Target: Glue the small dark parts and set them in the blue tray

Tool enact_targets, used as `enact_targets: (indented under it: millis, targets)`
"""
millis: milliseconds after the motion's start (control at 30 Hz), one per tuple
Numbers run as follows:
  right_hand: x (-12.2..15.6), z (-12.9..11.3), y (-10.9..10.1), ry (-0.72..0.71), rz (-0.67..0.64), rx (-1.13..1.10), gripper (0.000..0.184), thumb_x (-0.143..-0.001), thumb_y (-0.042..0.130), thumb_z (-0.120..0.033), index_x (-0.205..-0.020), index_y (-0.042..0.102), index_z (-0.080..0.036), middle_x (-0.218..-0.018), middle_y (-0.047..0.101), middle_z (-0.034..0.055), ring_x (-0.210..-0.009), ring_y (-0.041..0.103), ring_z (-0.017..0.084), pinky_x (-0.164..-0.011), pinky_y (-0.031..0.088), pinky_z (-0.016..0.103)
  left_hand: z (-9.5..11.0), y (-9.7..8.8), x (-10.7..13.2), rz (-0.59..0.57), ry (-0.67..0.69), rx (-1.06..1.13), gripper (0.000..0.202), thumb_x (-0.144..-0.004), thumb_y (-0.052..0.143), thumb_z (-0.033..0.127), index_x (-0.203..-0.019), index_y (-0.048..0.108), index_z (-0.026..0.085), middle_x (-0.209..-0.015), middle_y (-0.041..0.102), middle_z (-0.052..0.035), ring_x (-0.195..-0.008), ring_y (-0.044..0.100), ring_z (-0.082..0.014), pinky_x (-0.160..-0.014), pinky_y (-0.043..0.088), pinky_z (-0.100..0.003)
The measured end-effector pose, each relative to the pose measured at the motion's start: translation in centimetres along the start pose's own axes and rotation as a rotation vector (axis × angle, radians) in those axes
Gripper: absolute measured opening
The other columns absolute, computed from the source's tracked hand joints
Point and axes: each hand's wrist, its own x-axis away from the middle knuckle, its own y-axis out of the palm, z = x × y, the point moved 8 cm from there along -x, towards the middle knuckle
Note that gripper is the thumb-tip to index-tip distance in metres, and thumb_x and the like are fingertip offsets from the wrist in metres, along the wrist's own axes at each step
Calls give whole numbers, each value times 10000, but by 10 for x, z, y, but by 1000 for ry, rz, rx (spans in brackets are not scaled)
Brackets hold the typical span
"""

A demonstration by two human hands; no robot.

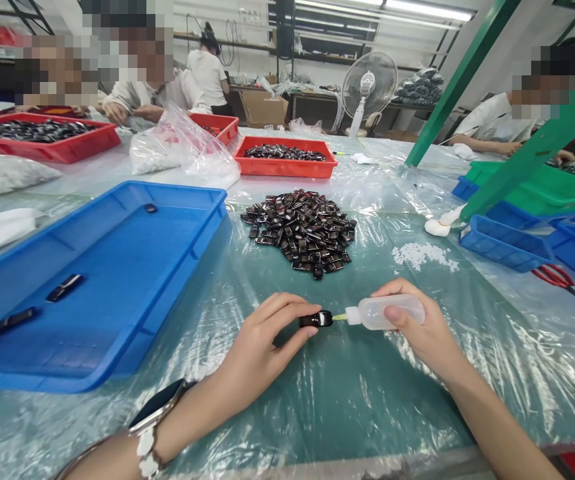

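Observation:
Between the thumb and fingers of my left hand [267, 330] is a small glossy black plastic piece [323, 319], held just above or on the green table surface. My right hand [425, 327] grips a translucent squeeze bottle [385, 312] lying sideways, its thin yellowish nozzle [339, 317] pointing left. The nozzle tip meets the right end of the black piece; whether it goes inside, I cannot tell. Beyond both hands lies a heap of similar black pieces [305, 230]. To the right of the heap, small white bits [425, 256] are scattered on the plastic sheet.
A blue tray [177, 267] with a few black pieces stands at left. Behind the heap is a red tray [284, 168] of dark pieces. Small blue bins [505, 243], red-handled pliers [560, 277] and a slanting green post [460, 83] are at right. Other people sit around the table.

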Motion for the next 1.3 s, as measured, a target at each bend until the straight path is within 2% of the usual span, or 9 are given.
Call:
enact_targets:
  millis: [300, 767, 900, 1067, 1133, 1200, 1267, 1300]
  targets:
    - [2, 3, 0, 9, 4, 7, 403, -813, 668, -588, -879, 612, -194, -771, 619, 46, -608, 568, 119, -528, 454, 182, 0, 0, 1, 6, 9, 0, 250, -938, 593, 178, -1174, 576, 259, -1097, 604, -2, -1023, 572, -116, -852, 468, -235]
    - [0, 1, -2, 5, 17, -6, 415, -809, 667, -593, -860, 626, -183, -698, 597, 19, -542, 531, 94, -471, 408, 163, 0, 0, 1, 9, 13, -14, 253, -942, 586, 183, -1184, 571, 258, -1086, 600, -9, -1002, 571, -123, -830, 466, -244]
    - [-3, 6, -5, 33, 63, -38, 450, -805, 658, -616, -852, 614, -171, -632, 572, 12, -504, 500, 100, -455, 398, 183, -8, -1, 0, 11, -69, -9, 232, -960, 558, 215, -1182, 575, 280, -1098, 595, -6, -1009, 568, -131, -829, 465, -252]
    - [-7, 13, -16, 60, 171, -86, 487, -873, 535, -653, -838, 601, -171, -558, 518, 4, -488, 462, 127, -452, 385, 230, -28, -11, -1, 76, -288, 69, 187, -960, 538, 312, -1121, 626, 279, -1088, 612, -15, -900, 573, -149, -724, 467, -251]
    - [-8, 14, -23, 70, 237, -86, 456, -890, 536, -622, -917, 625, -175, -631, 578, 18, -575, 536, 146, -556, 457, 249, -42, -17, -1, 147, -403, 147, 231, -935, 552, 370, -1117, 636, 254, -1090, 627, -33, -918, 584, -172, -732, 475, -267]
    - [-10, 17, -29, 78, 293, -77, 446, -863, 600, -591, -1038, 624, -182, -868, 674, 61, -815, 632, 182, -755, 507, 281, -57, -20, 0, 209, -497, 233, 314, -912, 553, 432, -1131, 627, 219, -1093, 640, -56, -964, 599, -197, -794, 492, -299]
    - [-14, 23, -31, 79, 311, -60, 498, -806, 679, -566, -1111, 595, -182, -1114, 664, 110, -1062, 615, 225, -908, 490, 332, -70, -21, 0, 243, -548, 287, 386, -899, 534, 482, -1137, 608, 187, -1080, 652, -78, -987, 615, -212, -844, 503, -327]
    - [-17, 28, -31, 71, 314, -50, 531, -770, 714, -559, -1115, 573, -181, -1171, 645, 129, -1113, 601, 242, -928, 490, 355, -75, -21, 0, 250, -562, 298, 415, -893, 524, 502, -1139, 599, 176, -1068, 656, -86, -978, 624, -214, -848, 509, -334]
